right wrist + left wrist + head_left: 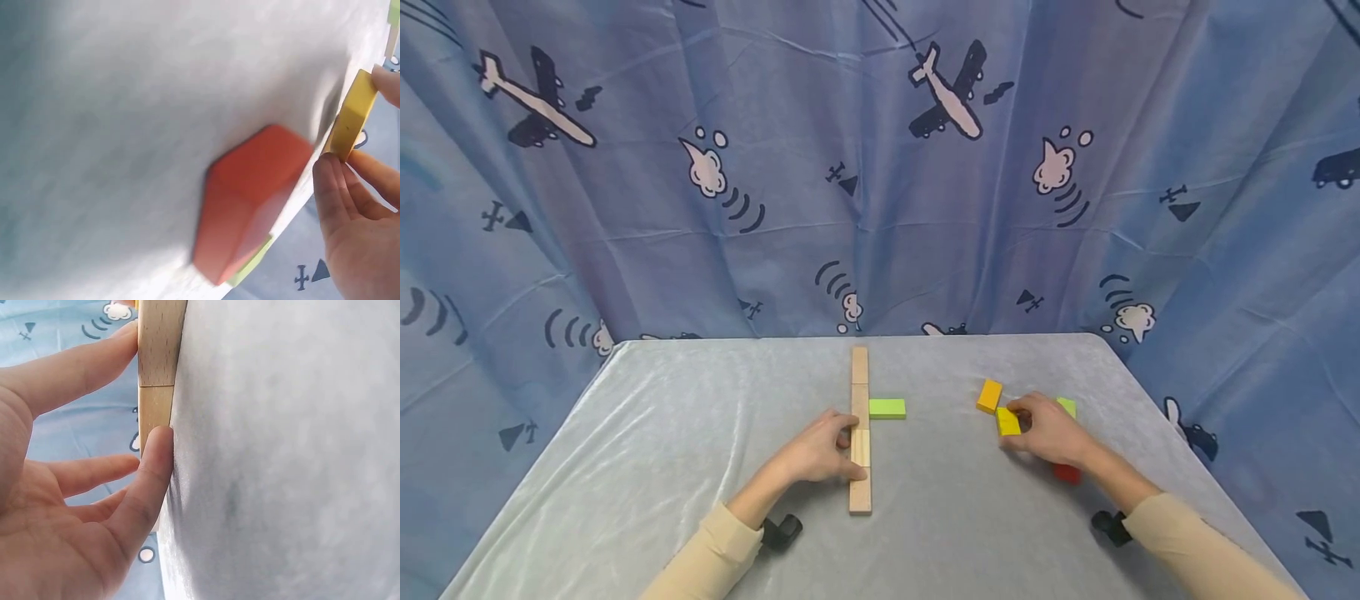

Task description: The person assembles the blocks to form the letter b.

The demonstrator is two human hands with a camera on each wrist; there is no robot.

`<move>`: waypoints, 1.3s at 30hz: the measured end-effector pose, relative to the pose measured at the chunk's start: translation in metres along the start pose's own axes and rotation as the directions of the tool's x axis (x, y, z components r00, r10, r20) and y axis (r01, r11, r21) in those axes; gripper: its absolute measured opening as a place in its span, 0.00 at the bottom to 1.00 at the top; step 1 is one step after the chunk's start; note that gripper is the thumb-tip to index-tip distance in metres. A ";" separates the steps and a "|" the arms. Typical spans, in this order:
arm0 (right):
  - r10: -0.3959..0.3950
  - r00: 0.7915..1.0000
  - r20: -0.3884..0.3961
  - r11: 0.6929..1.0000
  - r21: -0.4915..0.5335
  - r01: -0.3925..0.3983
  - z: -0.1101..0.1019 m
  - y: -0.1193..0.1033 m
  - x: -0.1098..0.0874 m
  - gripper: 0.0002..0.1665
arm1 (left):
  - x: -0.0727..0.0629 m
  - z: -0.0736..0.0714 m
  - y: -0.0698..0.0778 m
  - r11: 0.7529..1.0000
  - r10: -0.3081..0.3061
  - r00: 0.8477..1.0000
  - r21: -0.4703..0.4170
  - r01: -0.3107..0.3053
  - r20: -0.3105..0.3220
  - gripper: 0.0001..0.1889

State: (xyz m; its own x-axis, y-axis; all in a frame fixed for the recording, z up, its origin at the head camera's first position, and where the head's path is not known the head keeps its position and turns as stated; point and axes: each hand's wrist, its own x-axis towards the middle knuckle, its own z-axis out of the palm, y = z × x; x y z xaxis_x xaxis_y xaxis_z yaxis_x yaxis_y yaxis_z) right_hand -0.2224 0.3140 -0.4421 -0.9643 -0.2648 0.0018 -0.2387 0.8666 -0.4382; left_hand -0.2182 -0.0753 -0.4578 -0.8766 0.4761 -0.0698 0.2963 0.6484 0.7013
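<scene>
A straight row of several plain wooden blocks (pixel 860 492) runs away from me on the grey-white cloth. My left hand (pixel 820 450) lies at its left side, thumb and fingers spread apart along the blocks. Up close in the left wrist view, the fingertips (pixel 159 440) rest against the wood. A light green block (pixel 887 409) lies crosswise on the row's right side. Over to the right, my right hand (pixel 1048 429) pinches a yellow block (pixel 353 115) between thumb and fingertips. Just beyond that block is an orange-yellow block (pixel 990 395).
A red block (pixel 250 187) lies near my right wrist, partly hidden by the forearm in the head view. Behind the right hand shows another light green block (pixel 1067 406). A blue patterned curtain (pixel 880 208) hangs along the table's far edge.
</scene>
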 end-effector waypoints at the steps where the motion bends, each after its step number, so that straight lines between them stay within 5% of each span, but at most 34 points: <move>1: -0.011 1.000 -0.001 1.000 0.007 0.011 0.001 -0.002 0.001 0.38 | 0.000 0.000 0.000 1.000 0.000 1.000 0.001 0.000 0.001 0.44; 22: -0.155 0.988 -0.001 0.986 0.054 0.155 0.017 -0.050 0.027 0.36 | -0.001 0.000 0.000 1.000 -0.009 1.000 -0.007 0.009 0.003 0.44; 39: -0.156 0.986 0.062 0.987 0.039 0.154 0.038 -0.085 0.051 0.36 | -0.001 0.000 0.000 0.999 -0.028 1.000 -0.015 0.028 0.009 0.44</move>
State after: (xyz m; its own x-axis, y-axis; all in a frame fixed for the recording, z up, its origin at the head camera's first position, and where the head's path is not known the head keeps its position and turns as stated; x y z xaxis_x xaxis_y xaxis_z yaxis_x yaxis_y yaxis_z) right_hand -0.2470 0.2104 -0.4387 -0.9061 -0.4228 0.0144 -0.3798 0.7980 -0.4678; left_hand -0.2177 -0.0755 -0.4575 -0.8809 0.4635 -0.0957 0.2659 0.6521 0.7099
